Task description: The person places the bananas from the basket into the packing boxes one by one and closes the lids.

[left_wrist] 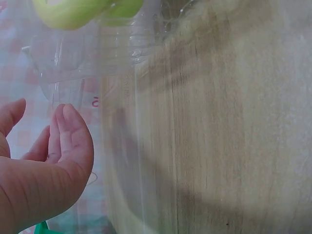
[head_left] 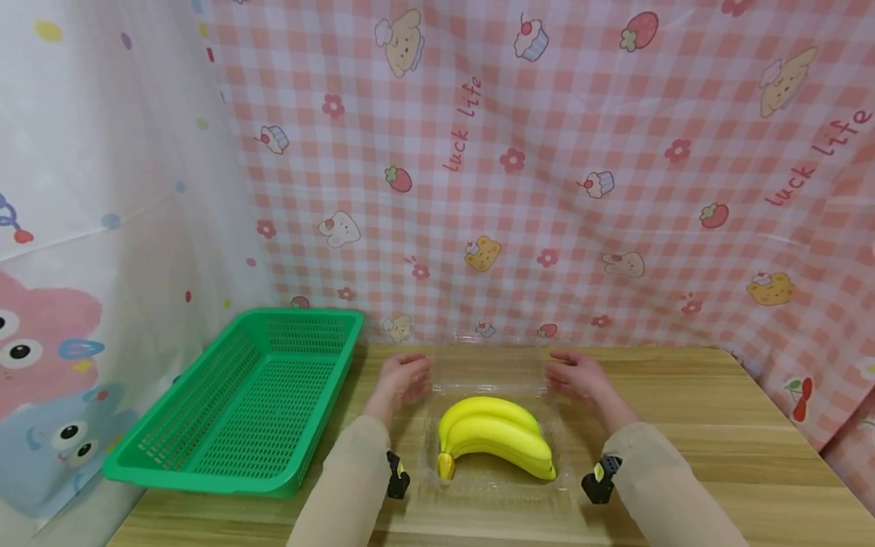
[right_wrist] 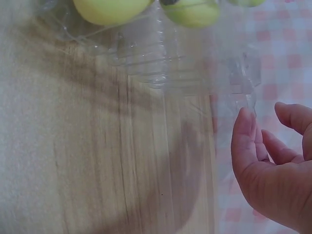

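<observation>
A bunch of yellow bananas (head_left: 497,434) lies in a clear plastic clamshell box (head_left: 506,492) on the table. The lid (head_left: 488,366) of the box stands raised at the back. My left hand (head_left: 402,378) is at the lid's left side, its fingers slightly bent and the thumb apart. On the opposite side my right hand (head_left: 579,380) mirrors it. Both wrist views show the fingertips of the left hand (left_wrist: 61,156) and right hand (right_wrist: 265,161) right at the edge of the clear plastic, with nothing between thumb and fingers.
To the left stands a green plastic basket (head_left: 301,456) with slotted walls. The wooden table (head_left: 711,425) reaches back to a pink checked curtain (head_left: 478,213). A white patterned curtain (head_left: 137,228) hangs along the left side.
</observation>
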Demonstrator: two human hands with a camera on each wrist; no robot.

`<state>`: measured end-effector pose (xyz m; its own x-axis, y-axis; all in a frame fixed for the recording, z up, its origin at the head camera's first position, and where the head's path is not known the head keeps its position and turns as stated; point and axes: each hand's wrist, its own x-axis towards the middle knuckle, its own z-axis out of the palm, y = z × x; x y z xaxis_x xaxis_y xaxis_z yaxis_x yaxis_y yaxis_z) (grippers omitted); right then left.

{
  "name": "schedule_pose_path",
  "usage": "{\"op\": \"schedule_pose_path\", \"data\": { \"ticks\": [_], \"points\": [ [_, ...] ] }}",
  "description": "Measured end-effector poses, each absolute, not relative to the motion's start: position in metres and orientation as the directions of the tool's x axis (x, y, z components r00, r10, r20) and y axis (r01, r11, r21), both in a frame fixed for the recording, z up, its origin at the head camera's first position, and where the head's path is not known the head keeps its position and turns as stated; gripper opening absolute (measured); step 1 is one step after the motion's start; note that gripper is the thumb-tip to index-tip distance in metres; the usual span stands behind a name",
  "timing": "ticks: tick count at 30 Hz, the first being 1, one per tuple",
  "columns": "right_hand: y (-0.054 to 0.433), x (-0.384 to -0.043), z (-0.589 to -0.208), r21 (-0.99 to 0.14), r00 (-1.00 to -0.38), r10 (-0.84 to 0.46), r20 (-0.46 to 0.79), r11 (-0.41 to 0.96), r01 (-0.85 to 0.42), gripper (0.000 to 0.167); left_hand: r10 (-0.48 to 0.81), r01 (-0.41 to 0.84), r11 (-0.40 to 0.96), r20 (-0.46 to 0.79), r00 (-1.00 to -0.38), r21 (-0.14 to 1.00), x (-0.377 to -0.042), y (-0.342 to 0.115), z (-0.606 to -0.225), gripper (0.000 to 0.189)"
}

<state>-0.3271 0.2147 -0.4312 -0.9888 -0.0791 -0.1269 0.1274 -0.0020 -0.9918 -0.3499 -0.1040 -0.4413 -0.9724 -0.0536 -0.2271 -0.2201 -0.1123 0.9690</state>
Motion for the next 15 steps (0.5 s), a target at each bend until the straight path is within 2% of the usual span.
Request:
{"op": "schedule_pose_path", "data": {
  "ticks": [15],
  "points": [
    [0.2136, -0.3284, -0.4237, -0.996, -0.993, -0.079, -0.082, -0.014, 0.083, 0.053, -0.022, -0.129, -0.126, -0.132, -0.991, 0.984, -0.3542, -0.1054, -0.4335, 0.033]
  ]
}}
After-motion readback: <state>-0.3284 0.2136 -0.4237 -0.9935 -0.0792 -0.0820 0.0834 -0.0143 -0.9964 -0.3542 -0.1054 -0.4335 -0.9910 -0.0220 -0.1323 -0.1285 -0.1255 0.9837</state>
